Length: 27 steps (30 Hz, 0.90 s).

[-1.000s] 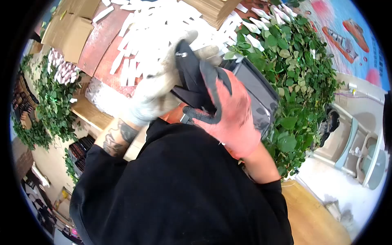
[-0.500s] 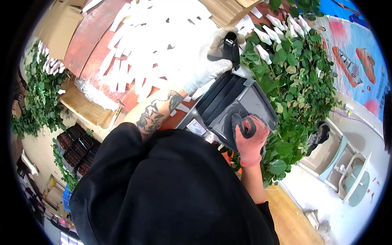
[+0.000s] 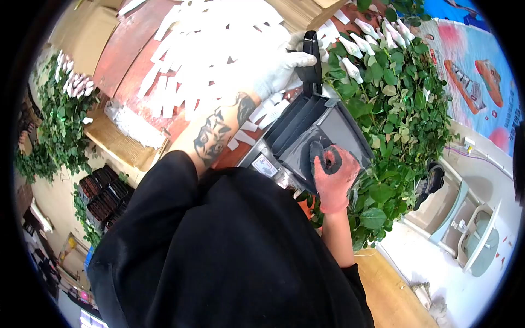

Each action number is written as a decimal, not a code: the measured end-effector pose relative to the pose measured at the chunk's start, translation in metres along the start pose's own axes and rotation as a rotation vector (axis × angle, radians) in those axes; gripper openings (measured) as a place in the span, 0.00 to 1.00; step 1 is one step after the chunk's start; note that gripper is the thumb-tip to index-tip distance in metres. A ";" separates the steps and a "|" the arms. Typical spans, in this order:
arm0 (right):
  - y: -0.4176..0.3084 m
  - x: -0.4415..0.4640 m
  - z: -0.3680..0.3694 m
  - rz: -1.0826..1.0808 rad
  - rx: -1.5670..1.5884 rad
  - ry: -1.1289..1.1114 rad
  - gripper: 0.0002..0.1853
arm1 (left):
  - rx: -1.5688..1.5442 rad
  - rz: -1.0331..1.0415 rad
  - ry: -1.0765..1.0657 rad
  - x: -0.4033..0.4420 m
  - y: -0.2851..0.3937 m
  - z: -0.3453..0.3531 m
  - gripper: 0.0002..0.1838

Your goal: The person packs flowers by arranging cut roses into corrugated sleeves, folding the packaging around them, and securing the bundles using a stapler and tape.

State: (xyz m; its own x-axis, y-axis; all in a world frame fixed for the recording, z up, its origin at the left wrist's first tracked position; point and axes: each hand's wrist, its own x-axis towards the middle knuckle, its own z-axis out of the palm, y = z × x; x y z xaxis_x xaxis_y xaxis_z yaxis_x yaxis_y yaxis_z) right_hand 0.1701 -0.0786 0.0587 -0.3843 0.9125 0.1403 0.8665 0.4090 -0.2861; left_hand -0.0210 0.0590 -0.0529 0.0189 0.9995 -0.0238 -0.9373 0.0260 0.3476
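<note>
My left hand (image 3: 287,68), in a pale glove, grips a narrow black strap-like piece (image 3: 310,65) that stands up at the back end of a dark grey box (image 3: 350,136). Several black dividers or folded pieces (image 3: 292,123) lie side by side in the box. My right hand (image 3: 334,174), in a red and dark grey glove, is curled over the near part of the box, its thumb and finger pressed together. Whatever may be between those fingers is hidden. A small label (image 3: 264,166) shows at the box's near left corner.
Many white paper strips (image 3: 210,54) cover the red table (image 3: 123,65). Leafy stems (image 3: 391,120) with white-wrapped heads (image 3: 353,70) lie right of the box. Cardboard (image 3: 93,41) is at the back left, a wicker basket (image 3: 112,141) at the left, a white chair (image 3: 476,240) at the right.
Both hands have separated since the earliest frame, where they held dark material together over the box. Since the middle frame, the strap-like piece has become more upright and elongated; my right hand barely moved.
</note>
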 end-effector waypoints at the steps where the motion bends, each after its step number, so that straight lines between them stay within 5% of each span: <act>1: 0.002 0.000 0.002 0.025 -0.007 0.008 0.27 | -0.022 -0.067 -0.037 0.000 0.002 -0.008 0.38; 6: -0.009 0.010 -0.006 -0.101 -0.076 0.012 0.26 | 0.178 0.351 -0.178 -0.058 0.049 0.016 0.41; 10: -0.012 0.008 -0.008 -0.155 -0.135 -0.039 0.23 | 0.213 0.238 -0.159 -0.143 0.079 0.028 0.43; 13: -0.010 0.005 -0.004 0.072 -0.022 -0.056 0.21 | 0.086 0.201 0.014 -0.180 0.066 0.041 0.45; 17: -0.005 0.002 -0.001 -0.160 -0.200 0.042 0.20 | 0.059 0.250 0.072 -0.182 0.043 0.039 0.50; 19: -0.010 0.004 -0.003 -0.077 -0.095 0.032 0.19 | 0.112 0.243 0.102 -0.178 0.043 0.042 0.51; 21: -0.011 0.004 -0.005 -0.113 -0.106 0.023 0.18 | 0.107 0.253 0.096 -0.176 0.030 0.037 0.47; 24: -0.012 0.004 -0.005 -0.085 -0.075 0.028 0.18 | 0.155 0.334 0.005 -0.170 0.025 0.032 0.21; 27: -0.014 0.004 -0.003 -0.017 0.015 0.051 0.18 | 0.107 0.256 -0.014 -0.163 0.027 0.025 0.25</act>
State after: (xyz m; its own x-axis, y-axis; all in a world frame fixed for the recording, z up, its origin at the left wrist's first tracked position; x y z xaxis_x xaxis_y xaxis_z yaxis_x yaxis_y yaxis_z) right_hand 0.1574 -0.0812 0.0658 -0.3816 0.9039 0.1931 0.8552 0.4246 -0.2971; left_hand -0.0407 -0.1032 -0.0157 -0.2078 0.9740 0.0905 -0.8702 -0.2264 0.4377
